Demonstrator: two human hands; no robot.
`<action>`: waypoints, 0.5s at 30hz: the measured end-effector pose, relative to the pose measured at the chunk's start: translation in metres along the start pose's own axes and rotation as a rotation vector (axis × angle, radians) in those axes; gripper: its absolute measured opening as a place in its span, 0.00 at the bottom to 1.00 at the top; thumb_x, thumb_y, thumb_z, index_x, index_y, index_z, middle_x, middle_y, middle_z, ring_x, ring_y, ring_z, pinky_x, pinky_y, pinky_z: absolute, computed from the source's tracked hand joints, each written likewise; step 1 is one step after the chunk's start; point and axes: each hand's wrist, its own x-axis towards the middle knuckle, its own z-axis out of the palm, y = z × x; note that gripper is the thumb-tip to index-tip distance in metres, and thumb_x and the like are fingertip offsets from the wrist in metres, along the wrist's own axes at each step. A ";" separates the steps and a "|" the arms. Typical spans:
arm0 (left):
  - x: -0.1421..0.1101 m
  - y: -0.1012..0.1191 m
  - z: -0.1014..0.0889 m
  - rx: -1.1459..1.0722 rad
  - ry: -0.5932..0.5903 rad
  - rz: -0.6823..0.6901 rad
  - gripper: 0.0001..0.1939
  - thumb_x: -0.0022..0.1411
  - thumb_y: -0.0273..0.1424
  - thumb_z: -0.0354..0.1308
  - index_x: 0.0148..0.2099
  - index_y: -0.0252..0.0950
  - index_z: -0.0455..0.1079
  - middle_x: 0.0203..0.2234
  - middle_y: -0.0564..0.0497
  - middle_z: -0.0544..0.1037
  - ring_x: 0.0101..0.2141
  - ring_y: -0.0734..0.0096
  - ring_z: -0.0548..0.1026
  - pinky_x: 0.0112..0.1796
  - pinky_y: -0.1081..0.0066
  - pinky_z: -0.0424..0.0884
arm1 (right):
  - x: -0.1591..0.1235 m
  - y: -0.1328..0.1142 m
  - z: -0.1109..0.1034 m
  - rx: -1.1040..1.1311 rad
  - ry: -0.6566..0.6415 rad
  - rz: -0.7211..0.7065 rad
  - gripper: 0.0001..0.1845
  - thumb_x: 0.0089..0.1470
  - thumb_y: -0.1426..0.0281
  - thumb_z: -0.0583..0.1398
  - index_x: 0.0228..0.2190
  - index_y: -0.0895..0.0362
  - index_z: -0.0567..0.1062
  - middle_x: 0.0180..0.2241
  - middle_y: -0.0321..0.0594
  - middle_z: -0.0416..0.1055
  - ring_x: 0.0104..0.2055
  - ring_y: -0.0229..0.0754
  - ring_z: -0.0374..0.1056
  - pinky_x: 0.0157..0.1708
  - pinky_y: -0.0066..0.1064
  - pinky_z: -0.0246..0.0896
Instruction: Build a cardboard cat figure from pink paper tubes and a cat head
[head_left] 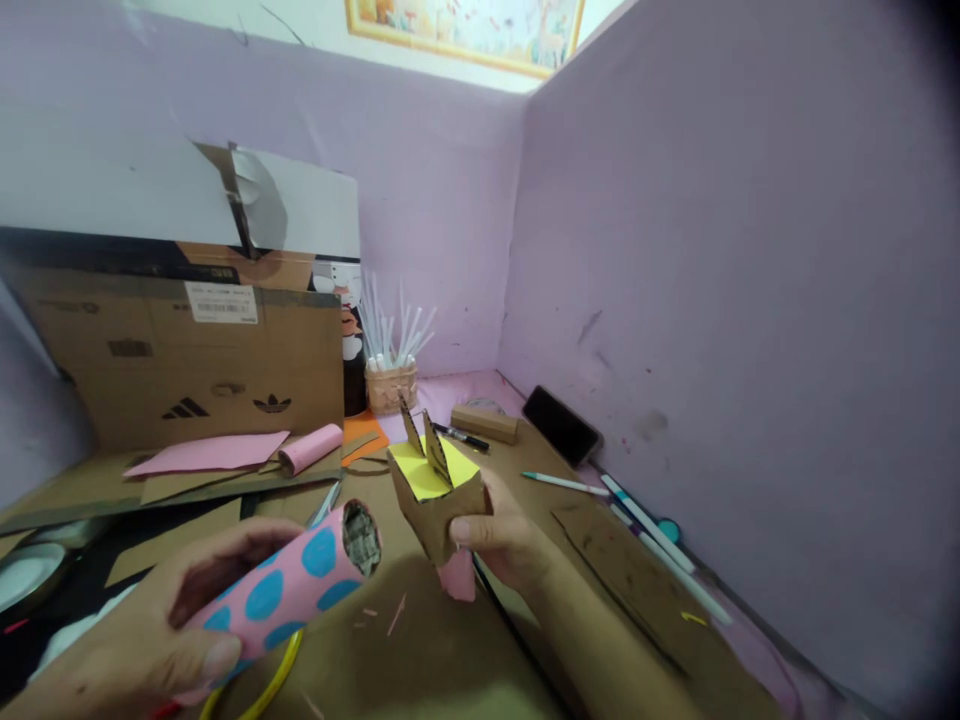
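Observation:
My left hand (180,610) is wrapped round a pink cardboard tube (292,590) with blue dots. Its open end, with rough grey lining inside, tilts up to the right. My right hand (502,530) grips a small cardboard box (439,510) above the table. Two upright cardboard pieces stand on the box's yellow top, and a pink piece (457,577) hangs below it. The box and the tube are apart. Under the tube, a yellow ring-shaped thing (277,680) partly shows. Scissors (326,503) lie behind the tube, partly hidden.
A large cardboard box (165,360) stands at the back left. Before it lie pink paper (210,455) and a pink roll (311,450). A basket of white sticks (391,385) stands behind. Along the right wall lie a phone (561,425), markers (562,484) and a cardboard sheet (622,580).

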 end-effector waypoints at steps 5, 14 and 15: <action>0.004 0.009 0.002 0.178 0.043 -0.001 0.29 0.25 0.39 0.72 0.38 0.47 0.78 0.36 0.51 0.81 0.38 0.50 0.76 0.36 0.67 0.75 | -0.001 0.000 -0.001 0.028 -0.028 -0.013 0.34 0.34 0.73 0.67 0.48 0.56 0.71 0.40 0.40 0.74 0.41 0.47 0.69 0.44 0.35 0.59; 0.002 0.012 0.005 0.214 0.028 0.018 0.31 0.30 0.41 0.70 0.43 0.44 0.77 0.42 0.48 0.79 0.43 0.44 0.73 0.38 0.60 0.73 | -0.001 -0.002 0.001 0.027 -0.035 0.010 0.37 0.33 0.73 0.68 0.49 0.56 0.69 0.41 0.40 0.74 0.42 0.47 0.69 0.45 0.36 0.59; 0.001 0.011 0.006 0.205 0.025 0.030 0.33 0.30 0.42 0.69 0.44 0.43 0.76 0.45 0.47 0.78 0.45 0.42 0.72 0.40 0.59 0.72 | -0.001 -0.002 0.001 0.024 -0.034 0.014 0.37 0.33 0.73 0.68 0.50 0.56 0.69 0.41 0.40 0.74 0.42 0.47 0.68 0.45 0.36 0.59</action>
